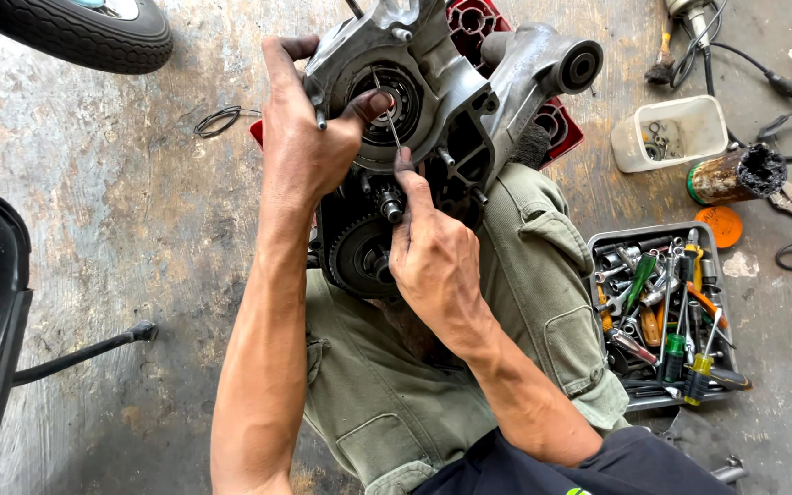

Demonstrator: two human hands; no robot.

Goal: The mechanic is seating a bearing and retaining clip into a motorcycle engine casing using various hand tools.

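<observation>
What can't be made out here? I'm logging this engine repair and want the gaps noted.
Head view:
- Lower engine casing: hidden by the left hand and right hand.
- Thin rod: its tip is too small to identify.
- Tyre: cut off by the top edge.
- Tub contents: too small.

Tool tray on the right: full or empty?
Full. The tool tray is heaped with screwdrivers, wrenches and sockets, hiding its floor.

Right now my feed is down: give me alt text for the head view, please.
The left hand grips a grey metal engine casing propped on the person's lap, while the right hand holds a thin metal pick against the round bearing opening. A toothed gear sits below, and a tray of hand tools lies on the stained concrete floor beside the right leg.
</observation>
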